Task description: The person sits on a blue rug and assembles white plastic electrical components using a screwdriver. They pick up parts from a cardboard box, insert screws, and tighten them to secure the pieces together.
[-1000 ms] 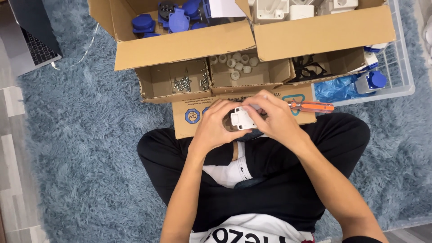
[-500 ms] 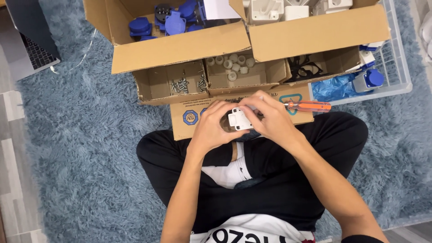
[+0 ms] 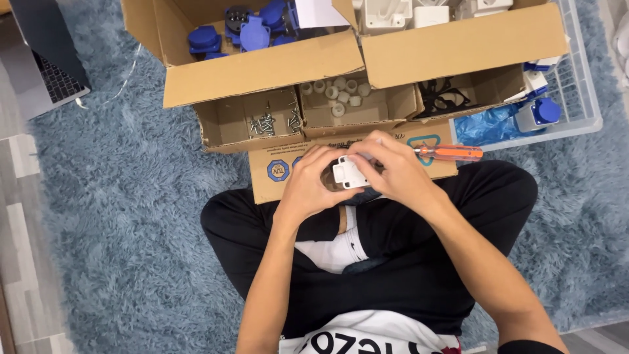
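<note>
Most of the small white plastic part point(image 3: 347, 173) is buried under both hands, only 1 face shows mid-frame. The laptop point(image 3: 49, 59) gets chopped off at the upper left edge. The screws point(image 3: 262, 123) in the little cardboard compartment are too tiny to count.

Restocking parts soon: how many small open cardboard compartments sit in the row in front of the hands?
3. The left one holds screws, the middle one holds small white caps, and the right one holds black rings. Others may be hidden under the big flaps.
</note>
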